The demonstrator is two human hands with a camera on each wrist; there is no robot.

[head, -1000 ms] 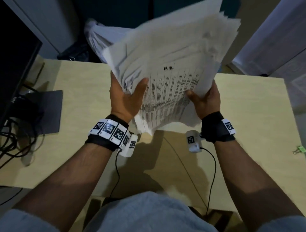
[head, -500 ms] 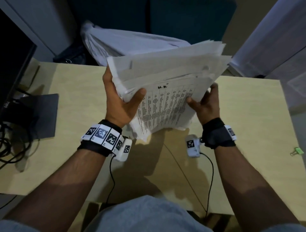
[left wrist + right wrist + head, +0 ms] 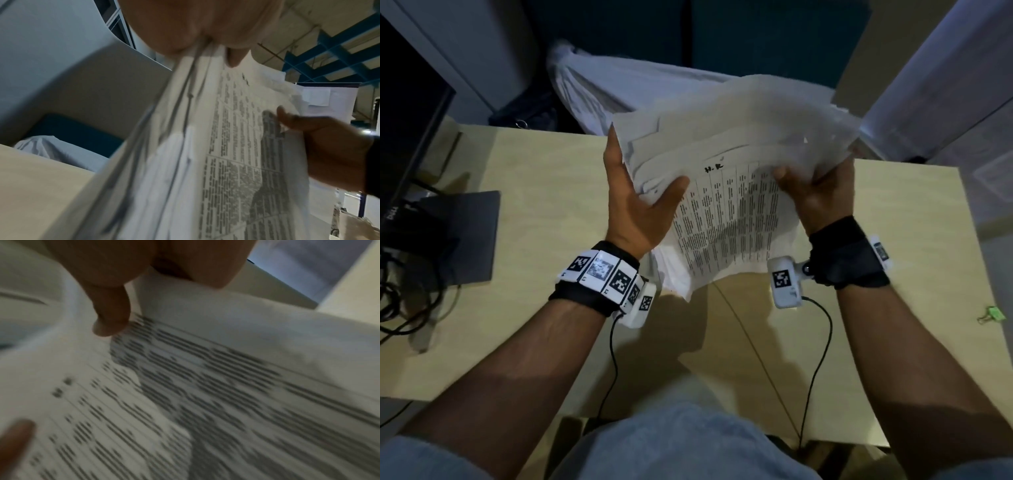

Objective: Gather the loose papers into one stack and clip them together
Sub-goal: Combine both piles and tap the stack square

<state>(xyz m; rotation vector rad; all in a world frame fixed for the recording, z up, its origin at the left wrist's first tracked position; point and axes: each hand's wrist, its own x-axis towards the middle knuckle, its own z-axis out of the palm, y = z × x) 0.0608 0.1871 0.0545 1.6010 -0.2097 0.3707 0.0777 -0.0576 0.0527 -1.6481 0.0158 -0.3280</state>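
A thick, uneven stack of white papers (image 3: 729,192) with a printed table on the top sheet is held in the air above the light wooden table (image 3: 551,205). My left hand (image 3: 640,202) grips its left edge, thumb on top and fingers behind. My right hand (image 3: 815,192) grips the right edge, thumb pressed on the printed sheet. The left wrist view shows the sheet edges fanned (image 3: 185,129); the right wrist view shows my thumb on the print (image 3: 111,318). A small green binder clip (image 3: 993,313) lies on the table at the far right.
A dark monitor (image 3: 404,137) with its flat base (image 3: 465,236) and tangled cables (image 3: 400,308) sits at the table's left. A white cloth-covered shape (image 3: 619,92) lies beyond the far edge. Wrist-camera cables (image 3: 815,359) trail over the near table.
The stack has tilted down from nearly upright toward flat. My right hand has shifted up along the right edge, its thumb now further onto the printed sheet.
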